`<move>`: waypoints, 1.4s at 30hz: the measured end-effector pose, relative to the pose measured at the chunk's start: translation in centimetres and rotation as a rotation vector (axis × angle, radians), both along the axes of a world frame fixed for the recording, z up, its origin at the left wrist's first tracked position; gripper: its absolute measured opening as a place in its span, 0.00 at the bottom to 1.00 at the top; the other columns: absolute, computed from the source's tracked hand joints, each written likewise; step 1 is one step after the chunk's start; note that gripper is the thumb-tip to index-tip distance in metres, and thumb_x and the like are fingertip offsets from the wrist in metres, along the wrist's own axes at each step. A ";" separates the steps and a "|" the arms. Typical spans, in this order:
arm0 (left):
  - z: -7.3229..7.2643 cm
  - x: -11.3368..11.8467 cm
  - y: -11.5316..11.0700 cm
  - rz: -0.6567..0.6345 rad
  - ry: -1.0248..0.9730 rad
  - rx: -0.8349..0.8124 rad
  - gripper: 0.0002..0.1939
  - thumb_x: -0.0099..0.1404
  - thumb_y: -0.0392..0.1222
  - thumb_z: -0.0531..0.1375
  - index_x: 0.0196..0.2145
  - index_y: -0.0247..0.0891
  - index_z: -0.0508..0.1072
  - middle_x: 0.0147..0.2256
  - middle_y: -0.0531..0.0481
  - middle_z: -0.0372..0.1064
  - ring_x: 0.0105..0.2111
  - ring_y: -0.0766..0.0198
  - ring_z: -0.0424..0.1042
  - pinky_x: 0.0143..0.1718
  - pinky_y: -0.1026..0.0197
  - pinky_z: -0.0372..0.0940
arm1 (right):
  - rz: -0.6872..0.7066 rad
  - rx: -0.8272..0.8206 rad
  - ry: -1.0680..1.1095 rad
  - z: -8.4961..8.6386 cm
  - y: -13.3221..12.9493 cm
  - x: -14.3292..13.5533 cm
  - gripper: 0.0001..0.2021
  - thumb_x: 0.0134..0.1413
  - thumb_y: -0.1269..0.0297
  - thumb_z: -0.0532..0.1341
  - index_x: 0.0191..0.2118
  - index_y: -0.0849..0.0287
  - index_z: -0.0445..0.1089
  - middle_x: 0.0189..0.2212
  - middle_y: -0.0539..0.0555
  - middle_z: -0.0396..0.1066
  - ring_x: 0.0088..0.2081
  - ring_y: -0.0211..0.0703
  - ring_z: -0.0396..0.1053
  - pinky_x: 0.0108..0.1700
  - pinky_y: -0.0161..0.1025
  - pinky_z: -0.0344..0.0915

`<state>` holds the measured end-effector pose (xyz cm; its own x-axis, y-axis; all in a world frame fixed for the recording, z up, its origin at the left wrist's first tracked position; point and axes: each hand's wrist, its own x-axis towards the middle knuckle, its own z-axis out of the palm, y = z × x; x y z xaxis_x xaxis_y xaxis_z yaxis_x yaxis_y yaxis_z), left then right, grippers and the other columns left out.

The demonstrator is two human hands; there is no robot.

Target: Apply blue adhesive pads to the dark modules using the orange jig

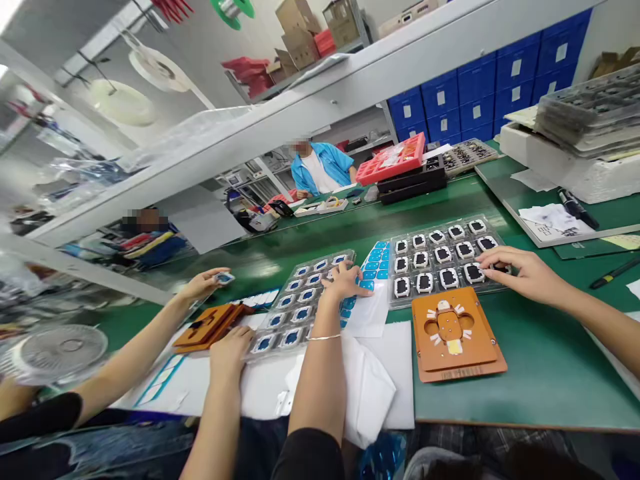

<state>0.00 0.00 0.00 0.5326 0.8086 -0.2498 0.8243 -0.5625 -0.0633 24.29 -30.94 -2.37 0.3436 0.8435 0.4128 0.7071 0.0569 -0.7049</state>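
My left hand (231, 352) has its fingers curled together at the lower left edge of a clear tray (303, 315), which holds rows of white-framed parts with blue centres. An orange fixture (207, 327) lies just left of it. My right hand (344, 280), a thin bracelet on its wrist, reaches across the tray's upper right. Its fingers are apart, touching or just above a sheet of blue stickers (379, 261), and nothing shows in them. White backing paper (369, 313) lies below the stickers.
A co-worker's hand (203, 285) at left holds a small part. From the right, another person's hand (510, 263) touches a second clear tray (397, 303) of black-centred parts. A second orange fixture (450, 357) lies before it. White cloth (367, 387) is near my right forearm.
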 end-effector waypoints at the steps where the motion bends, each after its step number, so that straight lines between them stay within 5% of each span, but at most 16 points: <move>1: 0.0 -0.1 -0.4 -0.006 -0.006 0.017 0.21 0.50 0.53 0.69 0.39 0.45 0.71 0.67 0.46 0.44 0.66 0.34 0.45 0.59 0.27 0.47 | -0.006 -0.003 -0.011 0.0 0.0 0.1 0.17 0.58 0.45 0.57 0.36 0.52 0.75 0.44 0.57 0.76 0.47 0.54 0.73 0.42 0.48 0.72; 7: 0.2 -0.2 -1.7 -0.043 0.000 0.059 0.19 0.52 0.57 0.67 0.39 0.46 0.72 0.60 0.46 0.57 0.63 0.37 0.50 0.60 0.28 0.43 | -0.077 -0.085 -0.271 0.0 -0.5 1.4 0.14 0.60 0.52 0.54 0.38 0.52 0.74 0.42 0.55 0.77 0.47 0.57 0.71 0.46 0.54 0.69; 13: -0.1 -0.7 -0.6 0.007 0.028 0.051 0.24 0.51 0.60 0.67 0.42 0.47 0.74 0.62 0.42 0.54 0.63 0.35 0.48 0.58 0.29 0.47 | -0.124 -0.192 -0.576 -0.7 -0.7 3.0 0.17 0.60 0.55 0.51 0.36 0.56 0.74 0.38 0.59 0.77 0.41 0.60 0.70 0.44 0.57 0.67; 29: -0.5 -0.6 -0.3 0.031 -0.078 -0.021 0.24 0.46 0.57 0.70 0.38 0.44 0.73 0.61 0.43 0.53 0.63 0.33 0.47 0.57 0.29 0.49 | -0.034 -0.365 -0.486 0.2 -1.8 3.1 0.17 0.56 0.50 0.56 0.38 0.54 0.76 0.37 0.60 0.77 0.46 0.62 0.69 0.43 0.58 0.66; 36: 0.0 -0.3 -2.0 -0.103 -0.208 -0.036 0.14 0.50 0.41 0.69 0.31 0.39 0.68 0.54 0.41 0.62 0.59 0.39 0.58 0.56 0.30 0.52 | 0.060 -0.427 -0.395 0.3 -1.8 3.7 0.16 0.57 0.52 0.56 0.40 0.55 0.76 0.37 0.59 0.76 0.45 0.58 0.69 0.45 0.54 0.67; 39: 0.0 0.2 -3.4 -0.235 -0.297 -0.078 0.11 0.52 0.31 0.63 0.33 0.40 0.66 0.41 0.45 0.71 0.46 0.50 0.71 0.50 0.44 0.64 | 0.078 -0.416 -0.325 0.2 -1.7 4.0 0.16 0.55 0.51 0.58 0.38 0.56 0.76 0.37 0.59 0.76 0.46 0.58 0.69 0.46 0.53 0.67; 42: 0.2 0.3 -5.3 -0.377 -0.433 -0.107 0.19 0.50 0.23 0.55 0.38 0.41 0.65 0.33 0.52 0.72 0.37 0.59 0.74 0.42 0.58 0.68 | 0.085 -0.419 -0.269 0.2 -1.7 4.1 0.17 0.53 0.49 0.59 0.38 0.57 0.76 0.37 0.59 0.76 0.46 0.58 0.68 0.47 0.52 0.67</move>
